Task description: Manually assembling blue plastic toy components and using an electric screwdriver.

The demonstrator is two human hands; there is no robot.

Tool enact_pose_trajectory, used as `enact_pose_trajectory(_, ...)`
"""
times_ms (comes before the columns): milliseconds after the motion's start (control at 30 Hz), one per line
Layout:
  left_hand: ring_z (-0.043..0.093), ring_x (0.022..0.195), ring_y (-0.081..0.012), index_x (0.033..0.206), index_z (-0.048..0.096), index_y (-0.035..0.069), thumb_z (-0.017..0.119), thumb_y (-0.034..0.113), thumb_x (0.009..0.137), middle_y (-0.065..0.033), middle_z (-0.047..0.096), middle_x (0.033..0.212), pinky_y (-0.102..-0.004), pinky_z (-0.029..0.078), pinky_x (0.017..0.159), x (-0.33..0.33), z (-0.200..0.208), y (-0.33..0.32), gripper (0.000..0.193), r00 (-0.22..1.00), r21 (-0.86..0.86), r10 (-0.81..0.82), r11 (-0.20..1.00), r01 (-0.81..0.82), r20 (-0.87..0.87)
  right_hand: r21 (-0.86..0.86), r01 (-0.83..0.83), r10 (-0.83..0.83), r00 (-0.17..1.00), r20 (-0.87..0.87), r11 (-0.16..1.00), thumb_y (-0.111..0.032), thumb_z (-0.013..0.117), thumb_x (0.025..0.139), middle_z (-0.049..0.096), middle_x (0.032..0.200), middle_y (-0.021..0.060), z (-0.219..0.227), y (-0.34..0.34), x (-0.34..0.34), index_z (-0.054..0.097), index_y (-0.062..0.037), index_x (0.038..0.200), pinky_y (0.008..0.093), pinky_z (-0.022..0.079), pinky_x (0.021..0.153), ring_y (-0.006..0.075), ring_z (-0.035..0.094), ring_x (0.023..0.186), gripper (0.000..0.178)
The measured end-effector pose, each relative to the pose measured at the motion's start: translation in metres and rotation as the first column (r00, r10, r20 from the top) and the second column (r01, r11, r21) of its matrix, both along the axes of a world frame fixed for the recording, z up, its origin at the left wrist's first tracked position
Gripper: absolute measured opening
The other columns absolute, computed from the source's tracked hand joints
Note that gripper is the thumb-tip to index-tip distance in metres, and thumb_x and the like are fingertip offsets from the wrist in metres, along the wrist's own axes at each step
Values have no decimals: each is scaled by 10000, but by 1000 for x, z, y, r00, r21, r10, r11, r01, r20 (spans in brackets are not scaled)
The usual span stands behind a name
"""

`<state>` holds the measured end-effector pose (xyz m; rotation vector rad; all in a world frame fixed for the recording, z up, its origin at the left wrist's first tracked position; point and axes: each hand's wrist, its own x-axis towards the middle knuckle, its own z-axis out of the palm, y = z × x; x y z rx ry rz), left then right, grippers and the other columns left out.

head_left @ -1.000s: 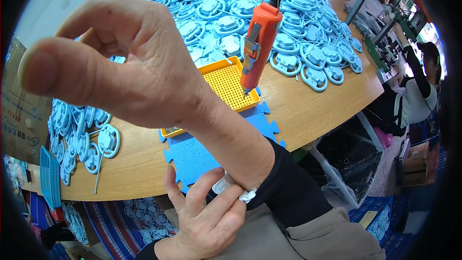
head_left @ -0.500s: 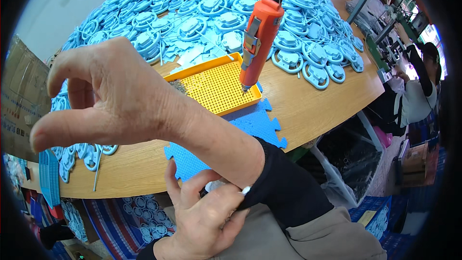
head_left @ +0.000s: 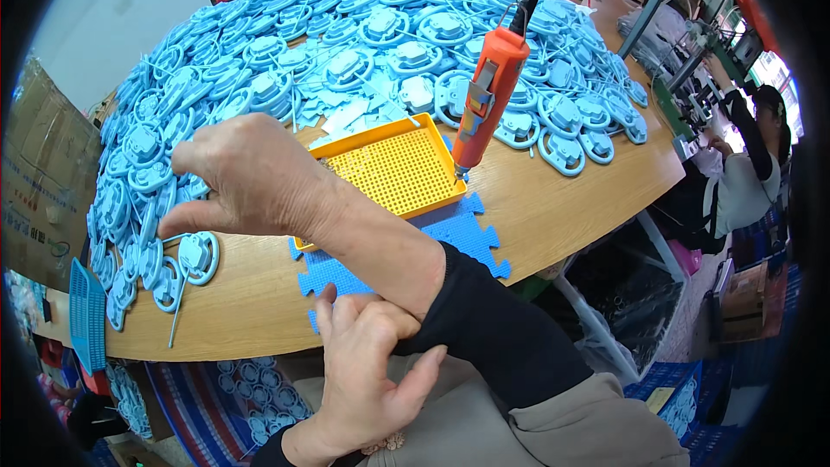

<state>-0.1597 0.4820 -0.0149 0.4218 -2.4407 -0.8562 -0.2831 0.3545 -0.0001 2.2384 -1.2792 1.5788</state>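
The left hand (head_left: 363,376), lower centre, bends its fingers against the black sleeve (head_left: 510,350), which is lower right of centre; whether they pinch cloth, I cannot tell. The right hand (head_left: 251,175), left of centre, is half curled, with nothing seen in it. The step seems adjusting this sleeve; the next move calls for releasing it gently. Farther are a blue mat (head_left: 462,238), yellow tray (head_left: 398,175), orange screwdriver (head_left: 490,99), then, upper centre, heaped pale blue parts (head_left: 415,56).

yellow tray (head_left: 398,169), blue mat (head_left: 467,238) partly hidden behind right forearm (head_left: 380,246)
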Motion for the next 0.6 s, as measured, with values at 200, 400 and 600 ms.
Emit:
enact_pose_trajectory(200,473,793,-224,998,514,52,718,14,667,-84,512,891,-414,341,915,-11,-12,6,391,982,201,138,973,-111,-129,88,101,-88,986,-138,991,-499,735,730,603,659,100,-13,-5,-9,596,-54,708,407,505,619,307,634,674,467)
enact_pose_trajectory(400,559,844,-240,1149,535,58,729,32,668,-81,580,927,-537,233,1075,-6,-5,7,519,993,-6,45,999,-46,-106,44,110,-108,993,-52,993,-498,727,737,603,659,96,-5,-5,-12,612,-60,743,395,507,620,294,631,673,452)
enact_pose_trajectory(600,584,843,-267,1198,562,32,755,69,674,-83,605,871,-545,300,1043,-7,-6,7,560,991,-214,37,975,-64,-129,-5,130,-129,983,-132,992,-498,730,732,592,648,90,-1,-7,-8,608,-68,744,390,502,611,283,624,658,447)
